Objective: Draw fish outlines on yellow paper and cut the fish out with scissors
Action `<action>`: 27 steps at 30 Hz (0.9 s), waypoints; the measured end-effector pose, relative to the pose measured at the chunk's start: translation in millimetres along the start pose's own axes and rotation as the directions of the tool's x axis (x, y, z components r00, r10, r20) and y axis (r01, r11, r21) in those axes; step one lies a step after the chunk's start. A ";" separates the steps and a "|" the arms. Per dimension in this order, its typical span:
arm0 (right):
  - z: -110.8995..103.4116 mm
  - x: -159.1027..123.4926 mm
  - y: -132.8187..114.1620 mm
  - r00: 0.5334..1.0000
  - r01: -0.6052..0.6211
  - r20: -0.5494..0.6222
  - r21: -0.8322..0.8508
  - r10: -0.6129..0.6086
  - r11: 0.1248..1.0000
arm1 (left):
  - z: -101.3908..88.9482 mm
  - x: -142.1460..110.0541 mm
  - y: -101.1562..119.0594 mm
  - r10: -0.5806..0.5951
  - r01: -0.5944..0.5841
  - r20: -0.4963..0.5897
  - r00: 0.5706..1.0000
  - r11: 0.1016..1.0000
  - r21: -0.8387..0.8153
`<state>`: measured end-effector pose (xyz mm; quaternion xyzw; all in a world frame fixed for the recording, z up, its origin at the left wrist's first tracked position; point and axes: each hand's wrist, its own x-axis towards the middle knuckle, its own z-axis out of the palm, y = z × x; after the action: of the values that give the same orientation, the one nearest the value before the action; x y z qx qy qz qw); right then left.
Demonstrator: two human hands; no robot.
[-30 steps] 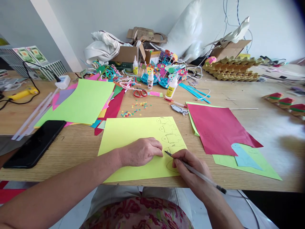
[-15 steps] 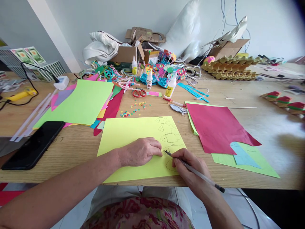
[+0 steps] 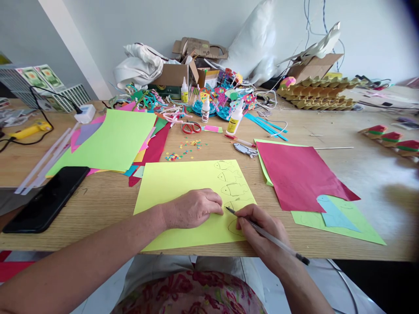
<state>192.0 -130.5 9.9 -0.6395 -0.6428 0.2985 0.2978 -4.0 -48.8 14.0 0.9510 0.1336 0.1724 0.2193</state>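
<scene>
right hand (image 3: 263,226) is pinching a pen (image 3: 276,241) between thumb and fingers, tip down at the head end of the fourth fish in a column of fish drawings (image 3: 234,189) along the right side of a yellow sheet (image 3: 173,183). that sheet's flat on the worktop (image 3: 104,205), close to the near edge, right in front of the person. left hand (image 3: 198,208) rests on it just left of the pen tip, fingers curled and bunched, can't tell how they sit underneath. a red sheet (image 3: 301,174) lies off to the right, black phone (image 3: 47,199) over on the left. past the yellow one there's scattered confetti (image 3: 178,155), red-handled scissors (image 3: 191,127) and a grey fish cutout (image 3: 245,150).
</scene>
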 end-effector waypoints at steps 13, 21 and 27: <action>-2.1 0.2 -3.1 0.999 0.038 0.024 -0.001 -0.038 0.999 | 0.4 0.5 -0.2 -0.005 0.005 -0.003 1.000 1.000 -0.006; -1.2 0.3 -1.1 1.000 0.019 0.013 0.006 -0.019 1.000 | 0.2 1.1 -0.8 0.007 -0.007 -0.005 1.000 1.000 0.004; -1.2 0.3 -0.5 1.000 -0.002 0.012 -0.001 0.002 1.000 | 0.2 1.7 0.2 0.006 -0.006 -0.001 1.000 1.000 0.008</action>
<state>192.6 -130.2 11.1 -0.6384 -0.6444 0.3021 0.2931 -2.4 -48.5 14.4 0.9521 0.1318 0.1729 0.2150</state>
